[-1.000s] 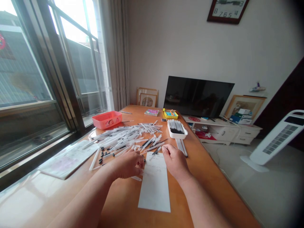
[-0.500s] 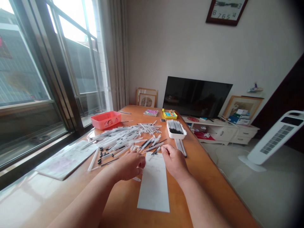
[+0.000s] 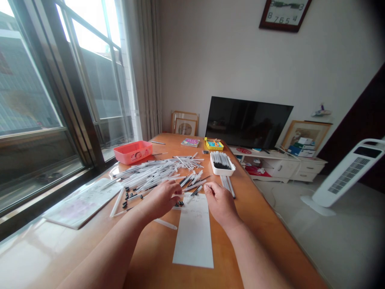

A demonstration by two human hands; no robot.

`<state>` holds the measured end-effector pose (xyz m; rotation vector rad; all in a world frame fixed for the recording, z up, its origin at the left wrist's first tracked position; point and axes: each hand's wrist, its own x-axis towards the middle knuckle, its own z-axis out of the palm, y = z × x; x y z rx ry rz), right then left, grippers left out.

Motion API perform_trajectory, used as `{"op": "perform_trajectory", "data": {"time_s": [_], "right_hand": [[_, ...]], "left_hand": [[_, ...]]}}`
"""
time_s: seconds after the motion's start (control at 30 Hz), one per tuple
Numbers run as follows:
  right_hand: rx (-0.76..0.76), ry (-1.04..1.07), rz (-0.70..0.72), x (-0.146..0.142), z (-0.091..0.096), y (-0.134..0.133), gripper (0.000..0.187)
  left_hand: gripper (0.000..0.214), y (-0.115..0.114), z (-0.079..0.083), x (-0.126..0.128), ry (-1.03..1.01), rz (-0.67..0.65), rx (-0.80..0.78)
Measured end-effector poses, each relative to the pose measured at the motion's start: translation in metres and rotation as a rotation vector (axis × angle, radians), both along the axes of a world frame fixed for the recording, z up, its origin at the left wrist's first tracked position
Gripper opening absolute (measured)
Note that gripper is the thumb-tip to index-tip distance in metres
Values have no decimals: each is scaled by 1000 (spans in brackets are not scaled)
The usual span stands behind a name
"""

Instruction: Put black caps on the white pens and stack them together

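Note:
My left hand (image 3: 162, 200) is over the near edge of the pen parts, thumb and fingers drawn together. Something pale shows at its fingertips, too small to make out. Curled closed beside the top right of a white paper strip (image 3: 194, 241) with handwriting is my right hand (image 3: 221, 204); whatever it holds is hidden. Black pen caps (image 3: 178, 204) lie just below the left fingers, and a clear pen tube (image 3: 166, 224) rests left of the paper. Beyond both hands spreads a loose pile of clear pen barrels (image 3: 159, 170) and dark-tipped refills.
A white box (image 3: 230, 171) of upright-leaning pens stands at the right, with several pens (image 3: 227, 185) beside it. Farther back are a red basket (image 3: 132, 155), a yellow box (image 3: 214, 145) and a booklet (image 3: 190, 142). A large pad (image 3: 81, 204) lies left.
My left hand has lifted and shifted slightly away from me, uncovering black caps and more of the clear tube. My right hand stays almost in place, still closed.

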<state>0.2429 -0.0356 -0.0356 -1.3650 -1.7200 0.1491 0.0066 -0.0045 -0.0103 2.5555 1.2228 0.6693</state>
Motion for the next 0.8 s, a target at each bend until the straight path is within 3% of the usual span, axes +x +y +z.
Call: {"op": "perform_trajectory", "data": {"time_s": [0.2,0.33,0.47,0.6,0.8], "right_hand": [[43,153,10,0,-1,3,30],[-117,638,70,-5,1,2,36],[-287,1152,268,-8,10,-2,33],[-293,1341,366,-5,17,-3,25],[-277,1346,340,-5,14,-1,26]], "left_hand": [[16,3,5,1,-400,142,74],[48,2,10,4,-908,171,-244],[58,0,12,6,-1262,181,-543],[48,1,11,6,-1406,204,-716],[34,3,9,9,-1459,199,-780]]}}
